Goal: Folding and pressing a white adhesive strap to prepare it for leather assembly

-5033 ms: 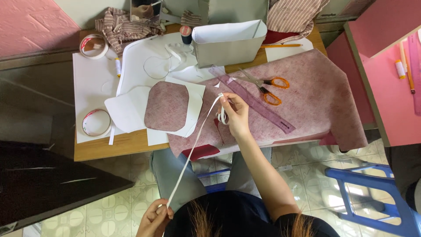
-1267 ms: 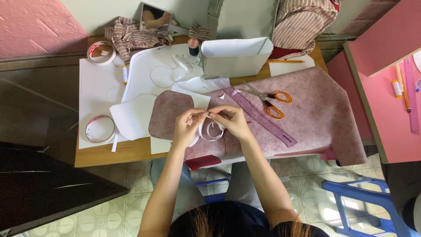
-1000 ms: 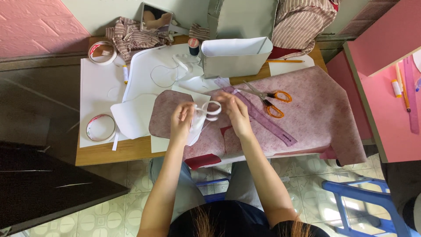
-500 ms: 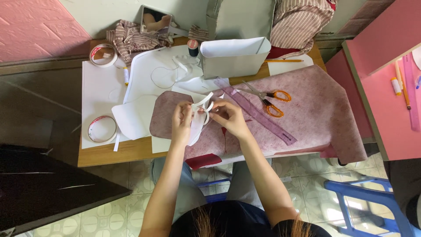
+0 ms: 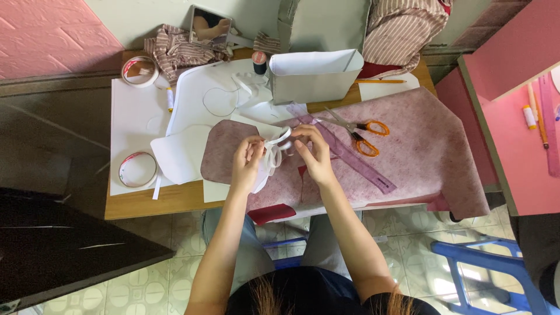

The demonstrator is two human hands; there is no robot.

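Currently both hands, left hand (image 5: 247,165) and right hand (image 5: 314,154), pinch a white strip (image 5: 274,149) gathered into loose loops just above the mauve fabric (image 5: 420,146) on the worktop (image 5: 169,198), winding seemingly part-done, orange-handled scissors (image 5: 359,131) idle nearby.

Both hands (image 5: 280,154) now together, white strip (image 5: 274,153) gathered into loops.

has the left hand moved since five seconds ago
Yes. The left hand was down below the table edge, holding the white strip taut; it has come up over the table beside the right hand.
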